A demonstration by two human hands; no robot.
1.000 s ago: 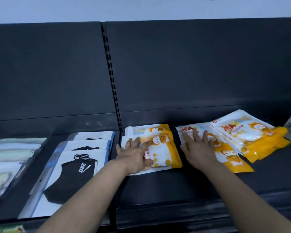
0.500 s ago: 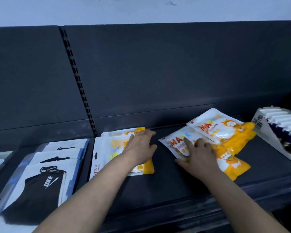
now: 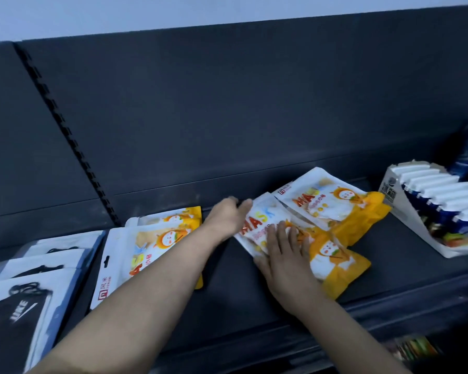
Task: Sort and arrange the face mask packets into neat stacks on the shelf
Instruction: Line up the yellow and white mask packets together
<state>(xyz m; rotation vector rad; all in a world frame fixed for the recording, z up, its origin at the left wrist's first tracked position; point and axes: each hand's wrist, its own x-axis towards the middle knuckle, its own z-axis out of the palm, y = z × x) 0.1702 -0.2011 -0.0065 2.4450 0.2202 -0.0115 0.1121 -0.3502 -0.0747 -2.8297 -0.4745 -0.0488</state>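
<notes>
Head view: both your hands are on the loose mask packets (image 3: 333, 203), centre right of the frame.
Your right hand (image 3: 284, 255) lies flat on the nearest orange-and-white packet (image 3: 257, 225), fingers straight and spread. Your left hand (image 3: 227, 217) touches that packet's far corner; whether it grips cannot be told. A stack (image 3: 146, 247) of matching packets sits left of centre on the dark shelf (image 3: 227, 292).

Dim, flat light left the dark shelf (image 3: 241, 279) murky and the pale wall (image 3: 146, 14) above brightest, glare flecked the glossy packets (image 3: 333, 209), motion blur softened everything, and wide-angle distortion bowed the edges
</notes>
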